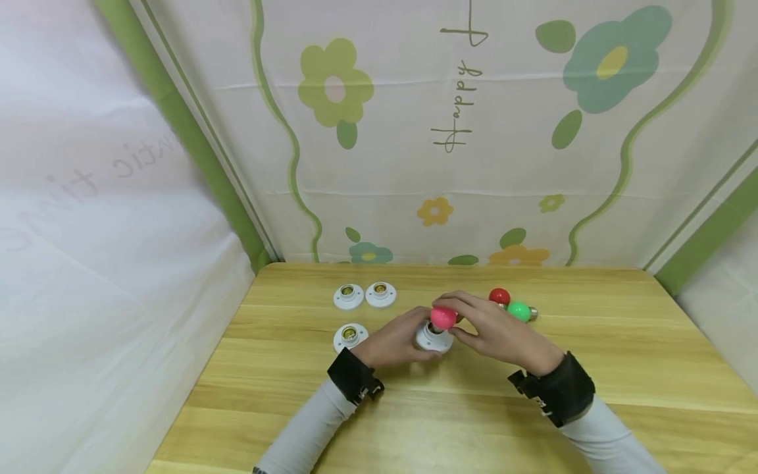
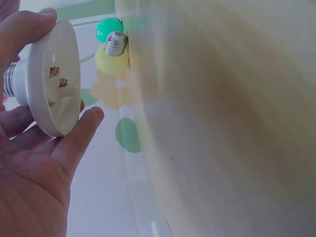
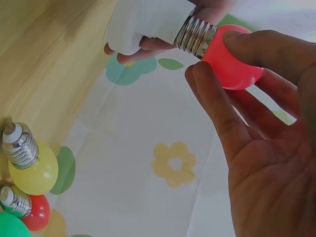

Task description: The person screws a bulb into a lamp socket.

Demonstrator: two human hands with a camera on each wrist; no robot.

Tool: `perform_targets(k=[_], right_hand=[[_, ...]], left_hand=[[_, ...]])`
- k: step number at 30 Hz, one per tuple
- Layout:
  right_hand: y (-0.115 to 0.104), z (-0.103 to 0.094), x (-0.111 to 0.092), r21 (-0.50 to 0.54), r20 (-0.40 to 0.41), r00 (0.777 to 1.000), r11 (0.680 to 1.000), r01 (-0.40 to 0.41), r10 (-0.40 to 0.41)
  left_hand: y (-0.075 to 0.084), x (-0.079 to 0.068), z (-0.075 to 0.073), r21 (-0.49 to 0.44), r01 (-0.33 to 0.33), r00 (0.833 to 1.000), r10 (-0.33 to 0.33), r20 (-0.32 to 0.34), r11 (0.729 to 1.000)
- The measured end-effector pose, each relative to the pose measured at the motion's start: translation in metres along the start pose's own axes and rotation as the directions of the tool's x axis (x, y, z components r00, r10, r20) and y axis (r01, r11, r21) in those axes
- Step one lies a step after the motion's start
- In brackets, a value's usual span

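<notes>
My left hand (image 1: 398, 339) grips a round white lamp holder (image 1: 433, 341) by its flange, held up off the table. In the left wrist view the back of the lamp holder (image 2: 60, 94) shows two brass screws. A pinkish-red light bulb (image 1: 443, 318) is pinched between the thumb and fingers of my right hand (image 1: 494, 329). The right wrist view shows the metal screw base of the bulb (image 3: 232, 61) at the mouth of the lamp holder (image 3: 153, 22), most of its thread still visible outside.
Three more white lamp holders stand at the left: one front (image 1: 350, 336), two behind (image 1: 348, 296) (image 1: 381, 294). To the right lie a red bulb (image 1: 499, 296), a green bulb (image 1: 520, 311) and a yellow bulb (image 3: 37, 170). A printed curtain (image 1: 391, 164) hangs behind the wooden table (image 1: 622, 368).
</notes>
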State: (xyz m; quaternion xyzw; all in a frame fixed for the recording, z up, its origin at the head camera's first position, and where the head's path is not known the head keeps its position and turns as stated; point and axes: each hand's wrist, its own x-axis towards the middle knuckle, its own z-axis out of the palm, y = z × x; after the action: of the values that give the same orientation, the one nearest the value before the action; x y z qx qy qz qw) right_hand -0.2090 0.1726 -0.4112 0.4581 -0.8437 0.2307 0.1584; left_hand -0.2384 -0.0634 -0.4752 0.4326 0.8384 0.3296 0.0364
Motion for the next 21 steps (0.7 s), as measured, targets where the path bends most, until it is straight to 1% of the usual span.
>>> perform_targets(k=[9, 16, 21], right_hand=[[0.002, 0.003, -0.001, -0.015, 0.009, 1.0, 1.0, -0.009, 0.009], [0.004, 0.002, -0.004, -0.008, 0.022, 0.999, 0.999, -0.034, 0.034], [0.005, 0.002, -0.003, 0.006, 0.016, 0.999, 0.999, -0.042, 0.042]], left_hand=[[0.001, 0.004, 0.0, 0.001, 0.004, 1.0, -0.004, -0.003, 1.0], [0.001, 0.01, 0.001, 0.013, -0.023, 1.0, 0.023, -0.015, 1.0], [0.003, 0.012, 0.002, 0.01, -0.029, 0.999, 0.029, -0.014, 1.0]])
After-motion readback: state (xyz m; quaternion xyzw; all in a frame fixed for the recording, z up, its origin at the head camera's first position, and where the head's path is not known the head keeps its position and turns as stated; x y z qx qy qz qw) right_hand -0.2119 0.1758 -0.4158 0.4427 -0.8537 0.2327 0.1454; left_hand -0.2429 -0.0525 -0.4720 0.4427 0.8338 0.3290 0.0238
